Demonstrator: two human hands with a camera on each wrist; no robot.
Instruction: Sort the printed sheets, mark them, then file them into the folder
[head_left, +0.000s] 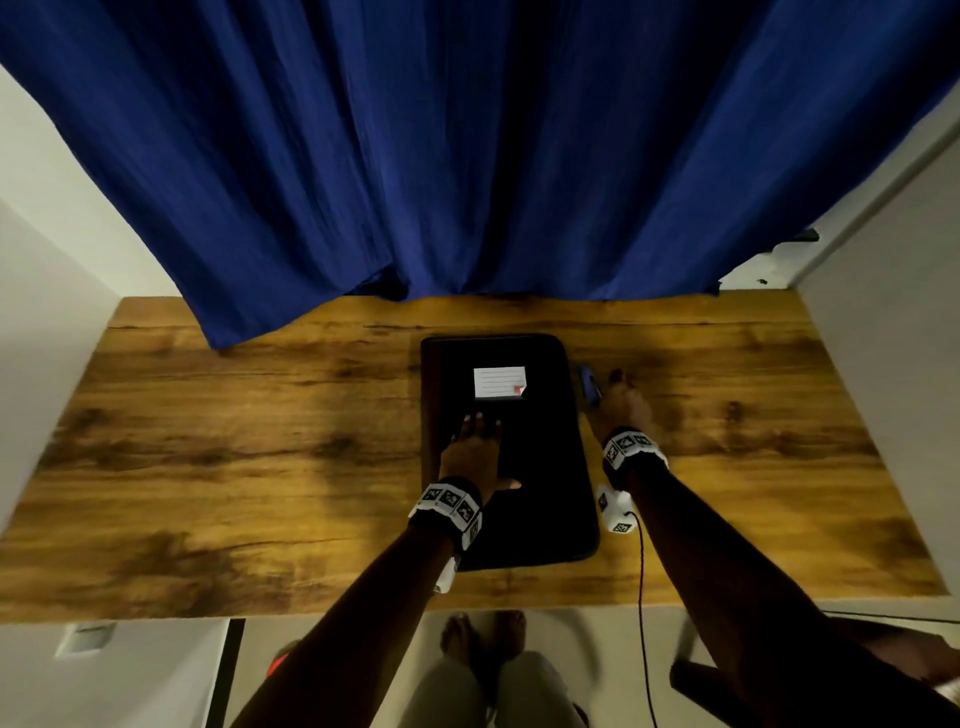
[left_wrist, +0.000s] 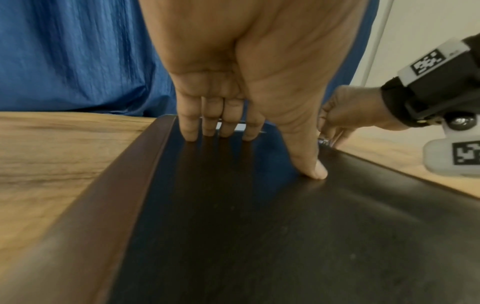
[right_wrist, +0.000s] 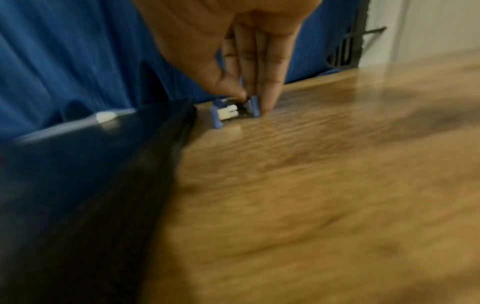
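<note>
Wood-grain tabletop (head_left: 218, 467) is seen nearest, bearing a closed black folder (head_left: 540, 499). Flat upon its cover, fingers straight, the left hand (head_left: 475, 449) is pressed. Beyond it a white lined label (head_left: 500, 383) is fixed, its writing unreadable. Beside the folder, a small blue stapler-like tool (right_wrist: 233, 112) is pinched by the right hand (head_left: 623, 408). Blue curtain (head_left: 467, 156) hangs farthest.

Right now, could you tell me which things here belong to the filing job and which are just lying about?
Belonging to the job:
- black folder, closed, with the left hand flat on it
- white label on its cover
- small blue tool, touched by the right hand; too blurred to name

Just there:
- wooden table
- blue curtain
</note>
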